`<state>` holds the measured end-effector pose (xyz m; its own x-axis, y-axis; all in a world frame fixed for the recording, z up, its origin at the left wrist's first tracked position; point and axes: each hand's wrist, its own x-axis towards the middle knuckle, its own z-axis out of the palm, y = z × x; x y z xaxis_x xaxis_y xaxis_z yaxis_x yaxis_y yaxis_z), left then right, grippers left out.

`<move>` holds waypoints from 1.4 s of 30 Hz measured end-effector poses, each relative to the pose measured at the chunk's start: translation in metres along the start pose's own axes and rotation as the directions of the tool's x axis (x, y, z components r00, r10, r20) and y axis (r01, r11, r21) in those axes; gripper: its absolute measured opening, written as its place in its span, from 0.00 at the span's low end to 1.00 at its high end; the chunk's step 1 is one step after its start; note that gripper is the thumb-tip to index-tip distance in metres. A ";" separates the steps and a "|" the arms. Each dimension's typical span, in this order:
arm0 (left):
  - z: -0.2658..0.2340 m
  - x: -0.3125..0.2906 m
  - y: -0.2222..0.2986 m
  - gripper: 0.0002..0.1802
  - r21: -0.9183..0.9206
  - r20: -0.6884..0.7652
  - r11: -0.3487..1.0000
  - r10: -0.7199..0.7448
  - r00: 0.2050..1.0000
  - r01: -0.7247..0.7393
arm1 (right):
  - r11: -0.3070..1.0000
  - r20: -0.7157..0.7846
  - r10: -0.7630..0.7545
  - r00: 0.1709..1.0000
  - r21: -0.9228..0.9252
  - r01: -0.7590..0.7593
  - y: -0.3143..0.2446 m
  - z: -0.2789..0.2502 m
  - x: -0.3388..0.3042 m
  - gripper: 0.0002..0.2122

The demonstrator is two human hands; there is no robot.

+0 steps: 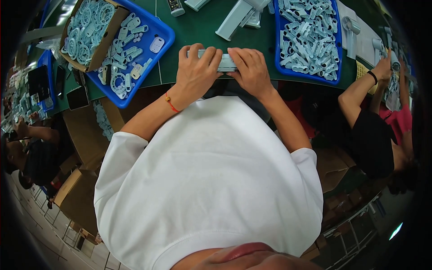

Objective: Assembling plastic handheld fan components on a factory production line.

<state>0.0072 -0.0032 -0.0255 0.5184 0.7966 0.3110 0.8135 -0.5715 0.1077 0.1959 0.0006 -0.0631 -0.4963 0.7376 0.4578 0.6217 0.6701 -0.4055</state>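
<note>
Close to my body at the front edge of the green table, both my hands are closed round a pale blue-grey plastic housing (226, 64). My left hand (196, 67) grips its left end, fingers curled over the top, with a red cord at the wrist. The other end is in my right hand (250, 69), fingers bent over it and thumb underneath. Only the middle of the housing shows between the hands; its underside is hidden. Just beyond lie larger housings of the same colour (235, 20), one long and angled.
On the left, a blue tray (167, 37) bears loose plastic parts and a tilted cardboard box (118, 20) of ring-shaped pieces. A second blue tray (338, 54), heaped with small parts, stands right. Another person's arm (355, 96) works farther right; someone else sits far left.
</note>
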 end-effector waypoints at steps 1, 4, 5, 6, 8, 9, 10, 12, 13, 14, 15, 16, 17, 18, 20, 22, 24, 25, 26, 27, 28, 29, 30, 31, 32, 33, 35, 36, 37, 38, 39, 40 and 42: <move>0.000 0.000 0.001 0.29 -0.002 0.004 1.000 -0.001 1.000 0.001 | 1.000 -0.015 0.022 1.000 0.013 -0.022 -0.001 0.001 0.000 0.25; 0.002 0.000 0.002 0.29 -0.065 0.000 0.996 -0.060 0.998 0.060 | 0.997 -0.037 0.068 0.997 0.051 -0.066 -0.002 0.003 -0.002 0.27; 0.004 0.000 0.001 0.29 -0.070 -0.037 0.996 -0.060 0.998 0.057 | 0.994 -0.047 0.082 0.996 0.072 -0.079 -0.002 0.004 -0.002 0.27; 0.005 0.001 0.000 0.29 -0.074 -0.075 0.996 -0.059 0.995 0.054 | 0.994 -0.047 0.082 0.996 0.072 -0.078 -0.003 0.002 -0.001 0.27; 0.000 0.002 0.000 0.29 -0.090 -0.018 0.993 -0.074 0.997 0.072 | 0.987 0.044 0.112 0.993 0.114 -0.116 -0.005 -0.003 0.002 0.25; -0.002 0.002 0.000 0.29 -0.105 0.041 0.990 -0.089 0.995 0.093 | 0.987 0.044 0.110 0.993 0.114 -0.114 -0.004 -0.006 0.003 0.25; -0.001 0.001 0.001 0.29 -0.104 0.039 0.990 -0.091 0.995 0.094 | 0.985 0.056 0.093 0.994 0.144 -0.100 -0.001 -0.009 0.005 0.23; -0.001 0.001 0.001 0.29 -0.109 -0.002 0.990 -0.085 0.996 0.084 | 0.981 0.065 0.081 0.995 0.173 -0.091 0.000 -0.007 0.004 0.21; 0.000 0.001 0.001 0.29 -0.108 -0.001 0.991 -0.085 0.996 0.084 | 0.987 0.015 0.071 0.997 0.146 -0.073 0.000 -0.001 0.001 0.19; 0.001 0.000 0.002 0.29 -0.109 -0.017 0.990 -0.095 0.995 0.093 | 0.991 -0.028 0.063 0.998 0.120 -0.059 0.000 0.004 -0.003 0.18; 0.003 -0.001 0.003 0.28 -0.110 -0.032 0.989 -0.107 0.994 0.103 | 0.990 -0.022 0.067 0.998 0.124 -0.064 0.000 0.005 -0.004 0.18; 0.005 0.000 0.003 0.28 -0.114 -0.024 0.988 -0.111 0.994 0.107 | 0.994 -0.041 0.053 0.998 0.093 -0.049 0.002 0.006 -0.006 0.18; 0.004 0.001 0.004 0.27 -0.124 -0.031 0.986 -0.115 0.993 0.110 | 0.997 -0.060 0.038 0.997 0.064 -0.034 0.001 0.008 -0.007 0.18; 0.003 0.001 0.004 0.26 -0.135 -0.038 0.985 -0.118 0.992 0.112 | 0.997 -0.053 0.041 0.998 0.070 -0.037 0.000 0.009 -0.008 0.18; 0.003 0.001 0.004 0.25 -0.138 -0.041 0.984 -0.120 0.992 0.113 | 0.996 -0.099 0.037 0.994 0.079 -0.029 -0.001 0.009 -0.005 0.21; 0.002 0.005 0.003 0.24 -0.141 -0.051 0.984 -0.119 0.992 0.111 | 0.995 -0.092 0.055 0.994 0.090 -0.047 0.000 0.007 -0.004 0.21; -0.001 0.011 -0.003 0.25 -0.135 -0.003 0.987 -0.086 0.996 0.085 | 0.993 -0.097 0.065 0.993 0.104 -0.055 -0.001 0.002 0.003 0.21; -0.003 0.012 -0.007 0.25 -0.129 -0.005 0.988 -0.087 0.996 0.085 | 0.994 0.000 0.065 0.998 0.091 -0.065 -0.004 -0.005 0.006 0.21; -0.006 0.015 -0.013 0.25 -0.174 0.083 0.982 -0.058 0.995 0.072 | 0.995 0.090 0.063 0.994 0.072 -0.070 -0.004 -0.012 0.009 0.21; -0.009 0.018 -0.017 0.25 -0.219 0.169 0.974 -0.025 0.985 0.063 | 0.996 0.079 0.056 0.995 0.068 -0.061 -0.005 -0.015 0.009 0.21; -0.013 0.019 -0.015 0.25 -0.225 0.038 0.973 -0.042 0.998 0.049 | 0.979 0.134 0.116 0.984 0.150 -0.136 -0.006 -0.017 0.009 0.23; -0.018 0.020 -0.015 0.25 -0.229 -0.101 0.973 -0.054 0.993 0.029 | 0.952 0.188 0.168 0.968 0.222 -0.209 -0.006 -0.019 0.013 0.24; -0.033 0.020 -0.013 0.33 -0.181 -0.164 0.978 -0.138 0.977 0.108 | 0.798 0.301 0.333 0.894 0.415 -0.437 -0.012 -0.029 0.015 0.25; -0.032 0.013 -0.015 0.34 -0.483 -0.220 0.844 -0.376 0.900 0.234 | 0.562 0.422 0.432 0.797 0.566 -0.603 -0.016 -0.033 0.015 0.24; -0.030 0.007 -0.014 0.36 -0.744 -0.197 0.607 -0.599 0.776 0.280 | 0.276 0.557 0.465 0.688 0.648 -0.710 -0.020 -0.036 0.015 0.24; -0.036 0.005 -0.003 0.36 -0.959 0.152 0.073 -0.681 0.717 0.273 | 0.024 0.607 0.410 0.681 0.739 -0.673 -0.024 -0.035 0.014 0.24; -0.029 0.003 0.015 0.33 -0.930 0.310 0.014 -0.509 0.803 0.368 | 0.179 0.481 0.398 0.781 0.795 -0.580 -0.036 -0.039 0.024 0.25; -0.025 0.008 0.024 0.33 -0.936 0.325 -0.023 -0.441 0.837 0.352 | 0.146 0.430 0.373 0.822 0.848 -0.510 -0.040 -0.039 0.030 0.27; -0.024 0.016 0.028 0.33 -0.914 0.397 -0.108 -0.434 0.809 0.391 | 0.167 0.409 0.371 0.833 0.854 -0.494 -0.044 -0.037 0.033 0.27; -0.035 0.029 0.029 0.34 -0.882 0.470 -0.194 -0.420 0.776 0.429 | 0.184 0.391 0.369 0.843 0.859 -0.478 -0.048 -0.035 0.035 0.28; -0.043 0.045 0.020 0.34 -0.839 0.543 -0.253 -0.422 0.726 0.481 | 0.551 0.277 0.326 0.904 0.721 -0.420 -0.049 -0.043 0.040 0.31; -0.042 0.056 0.012 0.34 -0.852 0.523 -0.237 -0.432 0.734 0.468 | 0.561 0.263 0.309 0.914 0.726 -0.398 -0.050 -0.054 0.044 0.31; -0.040 0.078 -0.009 0.33 -0.877 0.148 0.340 -0.483 0.863 0.340 | 0.752 0.196 0.343 0.919 0.529 -0.393 -0.047 -0.073 0.051 0.30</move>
<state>0.0294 0.0561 0.0358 0.0934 0.9926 0.0770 0.2222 -0.0962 0.9702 0.1860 0.0004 0.0372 -0.3613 0.9238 0.1267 0.3426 0.2579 -0.9034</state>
